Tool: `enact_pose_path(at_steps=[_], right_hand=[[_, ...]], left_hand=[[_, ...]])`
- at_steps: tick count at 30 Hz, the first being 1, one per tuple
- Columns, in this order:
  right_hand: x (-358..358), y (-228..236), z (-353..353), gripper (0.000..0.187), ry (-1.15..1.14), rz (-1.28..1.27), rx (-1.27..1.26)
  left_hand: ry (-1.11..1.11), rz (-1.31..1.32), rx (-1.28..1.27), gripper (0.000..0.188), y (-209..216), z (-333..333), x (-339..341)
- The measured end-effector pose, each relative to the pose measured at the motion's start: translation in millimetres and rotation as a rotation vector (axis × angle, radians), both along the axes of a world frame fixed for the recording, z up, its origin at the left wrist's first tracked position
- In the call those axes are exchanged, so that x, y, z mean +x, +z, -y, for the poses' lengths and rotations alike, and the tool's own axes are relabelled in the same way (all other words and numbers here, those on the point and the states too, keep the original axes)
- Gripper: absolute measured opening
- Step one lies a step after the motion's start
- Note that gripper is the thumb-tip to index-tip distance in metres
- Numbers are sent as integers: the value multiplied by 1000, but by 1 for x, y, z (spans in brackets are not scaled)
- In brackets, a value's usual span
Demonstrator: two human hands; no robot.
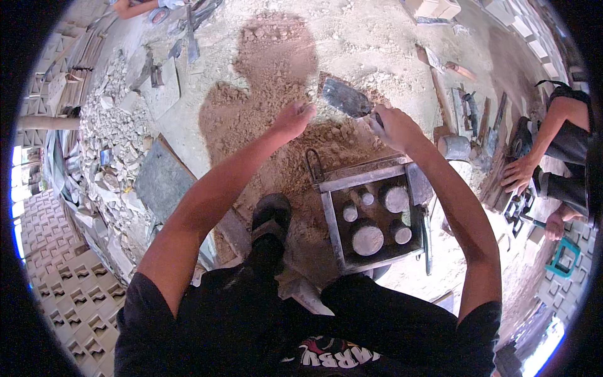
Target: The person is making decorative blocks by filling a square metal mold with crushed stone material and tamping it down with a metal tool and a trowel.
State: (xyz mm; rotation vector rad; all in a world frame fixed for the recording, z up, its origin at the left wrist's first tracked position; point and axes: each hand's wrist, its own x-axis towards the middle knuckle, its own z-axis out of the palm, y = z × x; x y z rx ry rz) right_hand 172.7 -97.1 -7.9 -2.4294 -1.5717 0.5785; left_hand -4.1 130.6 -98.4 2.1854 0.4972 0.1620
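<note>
My right hand [397, 129] is wrapped round the handle of a trowel [344, 98]. Its grey, dirt-smeared blade points left over loose brown soil [333, 139]. Just left of the blade is my left hand [294, 122], its fingers drawn together; whatever they may hold is too small to name. Below the right hand, between my legs, a square metal mould frame [335, 235] stands on the ground. Several round pale discs and plugs of different sizes, among them a large disc [367, 240], sit inside it. A wire loop handle [314, 164] sticks up at its far left corner.
Broken rubble [116, 119] and a dark slab [162, 176] lie at left. Patterned blocks [81, 295] are stacked beyond. At right a co-worker's hand [519, 174] rests near tools and a teal-framed saw [563, 256]. Another person's arm [135, 9] shows at far left.
</note>
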Motion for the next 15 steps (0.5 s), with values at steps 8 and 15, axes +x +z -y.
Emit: enact_pose_path(at_steps=[8, 15], right_hand=[[6, -6, 6, 30, -62, -15, -85], [8, -17, 12, 29, -19, -5, -51]], left_hand=[[302, -249, -1014, 49, 20, 2, 0], [234, -62, -1176, 26, 21, 8, 2]])
